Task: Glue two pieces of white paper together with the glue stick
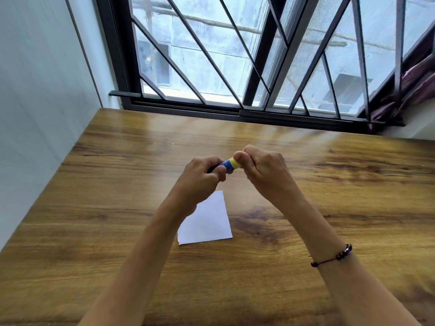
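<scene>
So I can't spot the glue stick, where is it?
Head view, centre: the glue stick is held above the table between left hand and right hand, beyond the paper.

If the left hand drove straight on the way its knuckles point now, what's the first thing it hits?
The left hand points right along the glue stick, so it would most likely meet the right hand gripping the yellow end. They are already nearly touching, though exact depth is hard to judge.
</scene>
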